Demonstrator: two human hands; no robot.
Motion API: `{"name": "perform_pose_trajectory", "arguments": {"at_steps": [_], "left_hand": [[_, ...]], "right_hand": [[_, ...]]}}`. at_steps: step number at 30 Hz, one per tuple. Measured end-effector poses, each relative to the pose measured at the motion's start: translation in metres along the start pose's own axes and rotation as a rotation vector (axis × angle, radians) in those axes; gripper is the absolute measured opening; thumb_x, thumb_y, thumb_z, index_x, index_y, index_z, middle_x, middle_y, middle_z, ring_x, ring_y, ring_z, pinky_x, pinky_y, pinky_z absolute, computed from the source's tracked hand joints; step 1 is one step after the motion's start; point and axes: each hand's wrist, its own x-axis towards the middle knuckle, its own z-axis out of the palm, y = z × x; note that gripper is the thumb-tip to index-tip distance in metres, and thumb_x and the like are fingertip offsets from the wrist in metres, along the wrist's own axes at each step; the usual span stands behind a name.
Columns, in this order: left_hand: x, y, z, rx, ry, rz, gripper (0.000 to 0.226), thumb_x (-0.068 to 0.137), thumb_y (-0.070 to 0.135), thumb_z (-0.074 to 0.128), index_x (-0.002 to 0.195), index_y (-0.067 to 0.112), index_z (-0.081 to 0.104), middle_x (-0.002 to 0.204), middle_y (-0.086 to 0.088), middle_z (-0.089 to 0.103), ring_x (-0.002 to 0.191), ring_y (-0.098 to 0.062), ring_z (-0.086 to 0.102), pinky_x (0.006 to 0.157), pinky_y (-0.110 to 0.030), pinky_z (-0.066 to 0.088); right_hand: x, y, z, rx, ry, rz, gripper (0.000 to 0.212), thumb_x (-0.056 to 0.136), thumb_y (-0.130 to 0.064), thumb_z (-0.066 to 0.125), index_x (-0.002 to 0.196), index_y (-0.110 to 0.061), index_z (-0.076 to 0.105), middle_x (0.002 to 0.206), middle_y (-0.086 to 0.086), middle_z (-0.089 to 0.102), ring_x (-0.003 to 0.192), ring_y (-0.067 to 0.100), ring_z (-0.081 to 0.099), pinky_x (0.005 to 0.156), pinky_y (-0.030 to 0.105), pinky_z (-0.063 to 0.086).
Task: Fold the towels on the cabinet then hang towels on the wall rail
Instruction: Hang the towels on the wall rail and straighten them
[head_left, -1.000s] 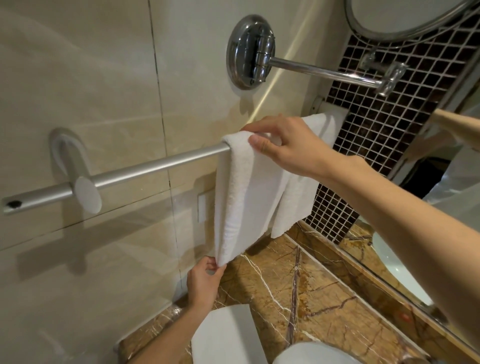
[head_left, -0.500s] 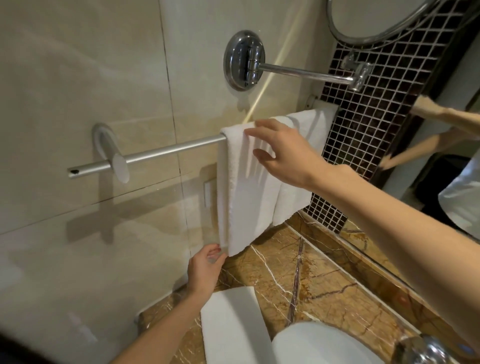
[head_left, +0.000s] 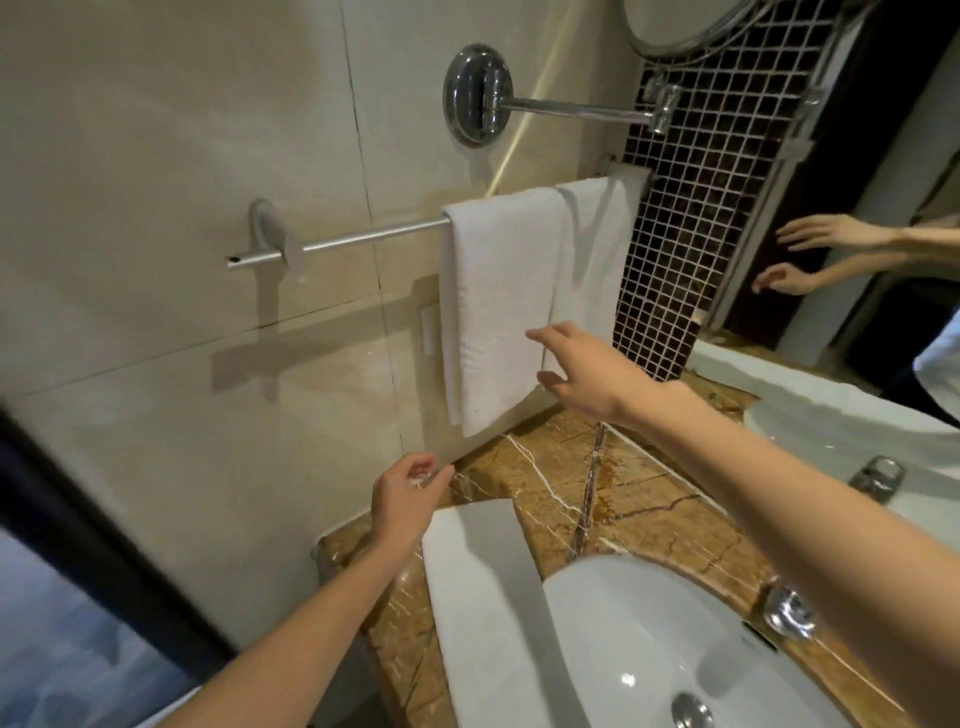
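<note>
1. Head view, hands. The right hand has its fingers spread wide and nearly straight and grips nothing. Whether its fingertips touch cloth cannot be told. The left hand has loosely curled fingers, the thumb close to the forefinger, and appears empty.
2. Head view, task's things. The front towel hangs folded over the wall rail, just beyond the right fingertips and above the left fingertips. The second towel hangs beside it, overlapped at one edge, its lower part behind the right fingers. A folded towel lies flat on the countertop, close under the left wrist.
3. Head view, handling (judgement). The towels look light, soft and limp, not fragile. They will sag wherever unsupported and may slide on the smooth rail if pulled on one side. The flat towel is best pinched at two corners of a short edge, or carried under its fold, then draped evenly.
4. Head view, surface and room. The countertop is polished brown marble and likely slick, with a white basin and a tap below the right forearm. Glossy wall tiles back the rail. Dark mosaic and a mirror lie beyond the right fingers.
</note>
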Motion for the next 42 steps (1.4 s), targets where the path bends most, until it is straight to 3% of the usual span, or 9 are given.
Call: {"name": "perform_pose_trajectory", "arguments": {"at_steps": [3,8,20,24,27,33,36,39,42], "left_hand": [[-0.026,-0.003,-0.007,-0.020,-0.066,-0.011,0.050,0.058,0.065,0.070,0.096,0.033,0.068,0.090,0.017,0.069,0.088,0.000,0.064,0.077,-0.022,0.052],[-0.079,-0.008,-0.024,0.044,-0.192,0.006,0.038,0.073,0.051,0.072,0.106,0.036,0.064,0.104,0.016,0.065,0.100,-0.005,0.060,0.089,-0.032,0.051],[-0.186,-0.025,-0.025,0.133,-0.347,-0.189,0.056,0.084,0.049,0.064,0.133,0.030,0.046,0.139,0.003,0.046,0.115,-0.011,0.047,0.081,-0.023,0.043],[-0.224,-0.046,-0.015,0.139,-0.400,-0.310,0.070,0.083,0.046,0.067,0.141,0.025,0.035,0.149,-0.001,0.037,0.133,-0.023,0.040,0.102,-0.038,0.043],[-0.245,-0.055,-0.008,0.090,-0.392,-0.373,0.071,0.084,0.036,0.069,0.142,0.016,0.033,0.144,-0.003,0.044,0.130,-0.022,0.045,0.106,-0.045,0.042],[-0.277,-0.061,0.002,0.194,-0.291,-0.356,0.045,0.087,0.020,0.066,0.128,0.012,0.050,0.128,-0.007,0.055,0.118,-0.024,0.052,0.101,-0.046,0.045],[-0.289,-0.064,0.007,0.247,-0.255,-0.398,0.042,0.088,0.017,0.064,0.127,0.013,0.049,0.123,-0.006,0.056,0.115,-0.022,0.051,0.098,-0.042,0.046],[-0.295,-0.067,0.011,0.189,-0.248,-0.518,0.045,0.089,0.015,0.062,0.131,0.013,0.046,0.117,-0.002,0.059,0.096,-0.011,0.055,0.088,-0.032,0.050],[-0.296,-0.071,0.013,0.184,-0.228,-0.562,0.046,0.090,0.012,0.061,0.134,0.013,0.046,0.108,-0.001,0.058,0.095,-0.015,0.056,0.089,-0.035,0.051]], "right_hand": [[-0.031,0.000,0.016,0.016,-0.054,0.081,0.064,0.090,-0.017,0.056,0.148,-0.020,0.029,0.147,0.010,0.039,0.119,0.024,0.055,0.098,0.037,0.050],[-0.089,-0.015,0.037,0.024,-0.091,0.176,0.066,0.090,-0.020,0.057,0.148,-0.022,0.028,0.148,0.011,0.039,0.123,0.024,0.052,0.101,0.037,0.048],[-0.212,-0.025,0.107,0.133,-0.234,0.393,0.050,0.093,-0.027,0.055,0.140,-0.016,0.040,0.142,0.012,0.048,0.128,0.028,0.046,0.106,0.040,0.038],[-0.246,-0.006,0.150,0.197,-0.382,0.489,0.060,0.095,-0.031,0.053,0.148,-0.014,0.030,0.150,0.012,0.039,0.136,0.029,0.039,0.108,0.036,0.032],[-0.266,0.004,0.184,0.286,-0.486,0.545,0.060,0.094,-0.032,0.053,0.148,-0.016,0.030,0.149,0.012,0.040,0.136,0.028,0.038,0.108,0.037,0.032],[-0.286,0.011,0.232,0.431,-0.575,0.560,0.057,0.094,-0.031,0.053,0.146,-0.016,0.034,0.149,0.011,0.041,0.134,0.028,0.042,0.109,0.034,0.032],[-0.289,0.009,0.251,0.502,-0.588,0.547,0.058,0.094,-0.029,0.054,0.146,-0.014,0.035,0.149,0.011,0.041,0.133,0.028,0.042,0.109,0.034,0.033],[-0.291,0.007,0.270,0.568,-0.604,0.584,0.060,0.095,-0.030,0.053,0.146,-0.009,0.031,0.150,0.012,0.037,0.134,0.031,0.040,0.109,0.037,0.034],[-0.292,0.008,0.291,0.683,-0.598,0.684,0.064,0.094,-0.031,0.055,0.145,-0.003,0.028,0.150,0.017,0.035,0.133,0.033,0.041,0.109,0.041,0.035]]}}
